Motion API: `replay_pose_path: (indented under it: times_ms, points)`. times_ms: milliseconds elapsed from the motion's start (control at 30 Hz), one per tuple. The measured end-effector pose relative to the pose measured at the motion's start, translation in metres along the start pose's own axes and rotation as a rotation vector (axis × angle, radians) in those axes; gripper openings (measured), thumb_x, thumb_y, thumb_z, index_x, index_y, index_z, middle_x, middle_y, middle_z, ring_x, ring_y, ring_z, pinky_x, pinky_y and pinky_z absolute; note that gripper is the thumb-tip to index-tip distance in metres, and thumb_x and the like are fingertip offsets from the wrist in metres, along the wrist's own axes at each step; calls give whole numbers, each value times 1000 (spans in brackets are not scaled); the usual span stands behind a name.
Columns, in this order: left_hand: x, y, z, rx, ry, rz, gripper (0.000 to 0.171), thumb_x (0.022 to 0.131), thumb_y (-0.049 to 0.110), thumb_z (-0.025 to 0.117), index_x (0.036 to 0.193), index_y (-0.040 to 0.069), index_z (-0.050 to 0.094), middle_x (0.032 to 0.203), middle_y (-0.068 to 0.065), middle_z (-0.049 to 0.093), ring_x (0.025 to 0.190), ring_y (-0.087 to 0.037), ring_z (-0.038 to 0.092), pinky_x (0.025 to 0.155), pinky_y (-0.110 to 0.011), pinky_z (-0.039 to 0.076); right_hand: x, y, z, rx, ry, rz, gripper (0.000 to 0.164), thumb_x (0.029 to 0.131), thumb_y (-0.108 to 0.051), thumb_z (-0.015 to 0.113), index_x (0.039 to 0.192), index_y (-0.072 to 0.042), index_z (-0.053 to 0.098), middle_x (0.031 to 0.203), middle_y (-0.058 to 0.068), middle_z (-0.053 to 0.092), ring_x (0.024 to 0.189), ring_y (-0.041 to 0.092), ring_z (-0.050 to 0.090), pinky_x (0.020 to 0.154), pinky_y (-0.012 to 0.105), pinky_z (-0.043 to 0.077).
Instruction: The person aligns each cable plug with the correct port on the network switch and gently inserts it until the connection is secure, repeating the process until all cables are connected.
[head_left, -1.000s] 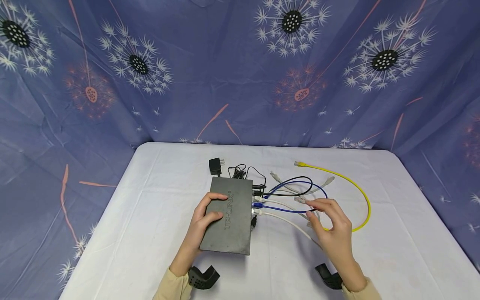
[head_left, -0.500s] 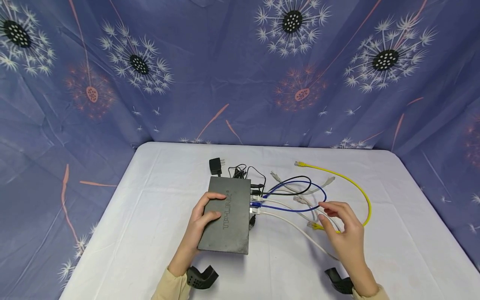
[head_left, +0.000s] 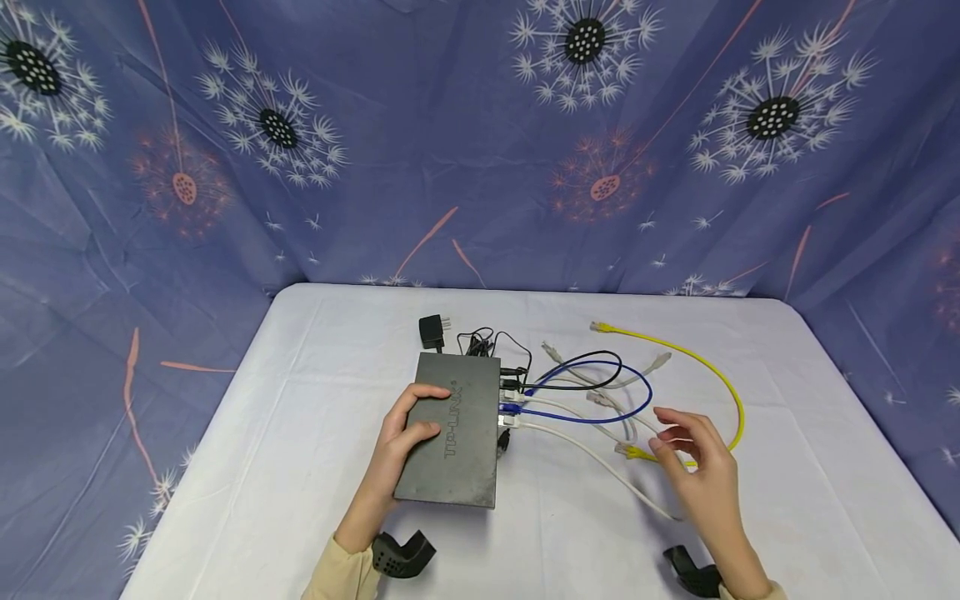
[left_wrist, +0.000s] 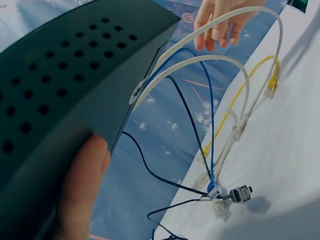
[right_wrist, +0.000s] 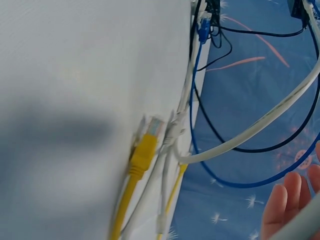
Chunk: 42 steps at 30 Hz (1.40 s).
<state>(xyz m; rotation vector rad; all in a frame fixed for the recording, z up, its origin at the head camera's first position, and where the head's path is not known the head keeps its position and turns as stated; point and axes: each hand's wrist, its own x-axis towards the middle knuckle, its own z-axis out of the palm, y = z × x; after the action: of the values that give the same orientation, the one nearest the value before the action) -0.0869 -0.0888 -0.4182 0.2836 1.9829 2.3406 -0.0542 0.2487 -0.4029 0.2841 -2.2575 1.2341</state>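
My left hand (head_left: 401, 429) grips the left side of a dark grey TP-LINK box (head_left: 465, 475), thumb on its top face. The box is held over the table, its vented side (left_wrist: 60, 75) showing in the left wrist view. Along its right edge are plugged white network cables (head_left: 600, 460), a blue network cable (head_left: 573, 421) and a black cable (head_left: 558, 388). My right hand (head_left: 701, 462) hovers right of the blue loop, thumb and forefinger apart and nothing between them. Below that hand lies a yellow network cable (head_left: 739, 408), one plug (head_left: 634, 452) just left of the fingertips.
A black power adapter (head_left: 431, 332) and a bundled black cord (head_left: 476, 342) lie behind the box. Loose grey cable plugs (head_left: 552, 352) spread across the white table (head_left: 315, 467). A blue patterned cloth (head_left: 420, 150) hangs behind the far edge.
My right hand has let go of the blue cable and moved right and toward me, its thumb and fingers parting. The left hand and box have barely shifted.
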Motion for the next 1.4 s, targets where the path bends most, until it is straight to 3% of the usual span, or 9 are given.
replay_pose_path:
  times_ms: [333, 500, 667, 833, 1100, 1400]
  points:
    - [0, 0, 0, -9, 0, -7, 37, 85, 1, 48, 121, 7, 57, 129, -9, 47, 105, -30, 45, 82, -33, 40, -15, 42, -2, -39, -33, 141, 44, 73, 21, 68, 113, 4, 64, 101, 9, 59, 79, 2, 57, 71, 9, 44]
    - [0, 0, 0, -11, 1, -11, 37, 85, 1, 48, 121, 7, 57, 128, -9, 47, 102, -29, 47, 79, -32, 41, -18, 49, -3, -88, -89, 142, 46, 73, 19, 68, 114, 1, 64, 102, 13, 60, 79, 1, 57, 69, 9, 44]
    - [0, -1, 0, -12, -1, -11, 37, 85, 1, 48, 121, 7, 57, 128, -9, 47, 102, -29, 47, 79, -32, 42, -20, 53, -2, -141, -121, 142, 47, 71, 17, 72, 114, 1, 64, 101, 5, 61, 77, 3, 58, 67, 10, 43]
    - [-1, -1, 0, -10, -2, -10, 37, 85, 1, 48, 121, 7, 57, 129, -10, 46, 104, -30, 46, 80, -34, 41, -25, 64, -3, -151, -159, 168, 46, 74, 14, 71, 116, 0, 62, 103, 14, 61, 79, 2, 57, 68, 9, 42]
    - [-2, -1, -1, 5, 1, -21, 38, 86, 3, 48, 122, 10, 57, 129, -9, 46, 102, -31, 46, 79, -36, 40, -28, 69, -3, -172, -195, 178, 43, 75, 12, 71, 116, 1, 61, 101, 14, 62, 78, 0, 56, 68, 9, 42]
    - [-2, -1, -1, 6, 5, -24, 37, 87, 3, 47, 122, 9, 57, 128, -9, 47, 100, -30, 47, 76, -34, 41, -28, 75, -5, -157, -260, 246, 41, 77, 9, 70, 116, 3, 61, 101, 16, 64, 75, 1, 57, 66, 11, 43]
